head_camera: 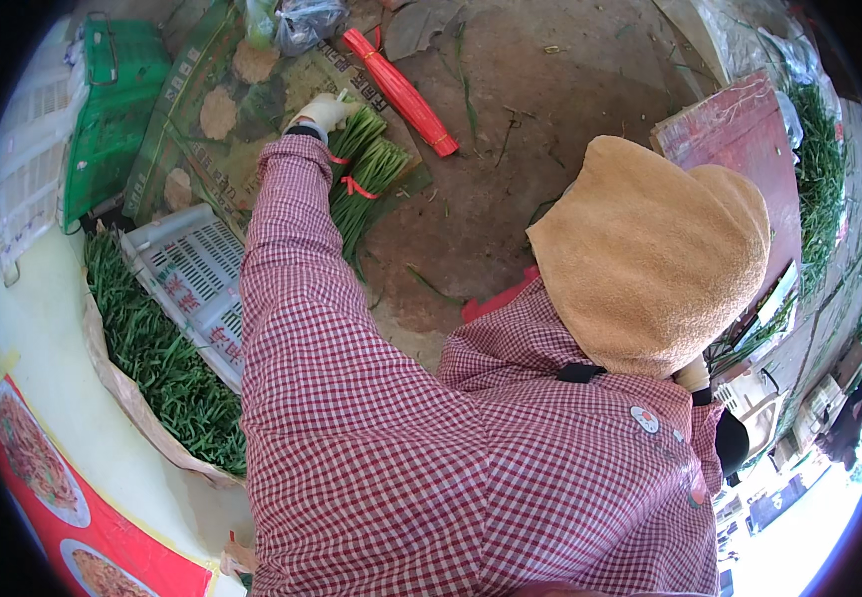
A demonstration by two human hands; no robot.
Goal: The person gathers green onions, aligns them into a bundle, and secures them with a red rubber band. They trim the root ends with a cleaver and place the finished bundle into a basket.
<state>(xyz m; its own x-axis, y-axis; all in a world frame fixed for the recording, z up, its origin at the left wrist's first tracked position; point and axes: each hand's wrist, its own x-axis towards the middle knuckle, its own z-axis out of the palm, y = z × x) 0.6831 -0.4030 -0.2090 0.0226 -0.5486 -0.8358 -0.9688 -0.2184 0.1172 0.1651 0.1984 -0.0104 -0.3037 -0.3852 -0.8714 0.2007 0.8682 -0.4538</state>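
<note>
My left hand (323, 113), in a pale glove with a dark band at the wrist, is at the upper end of the left bunch of slender green stalks (355, 133). Its fingers are partly hidden, so its grip is unclear. A second bunch of green stalks (379, 168) lies against the first; red ties circle both. Under them spreads a printed sack (259, 142). My right hand (692, 374), also pale-gloved, shows only as a small part behind a tan terry cloth (647, 254); what it holds cannot be seen.
A bundle of red strips (401, 93) lies on the brown floor beyond the stalks. At left stand a green plastic crate (117, 112), a white slotted crate (192, 276) and heaped green leaves (162, 366). A reddish board (737, 142) and more greens (815, 179) are at right.
</note>
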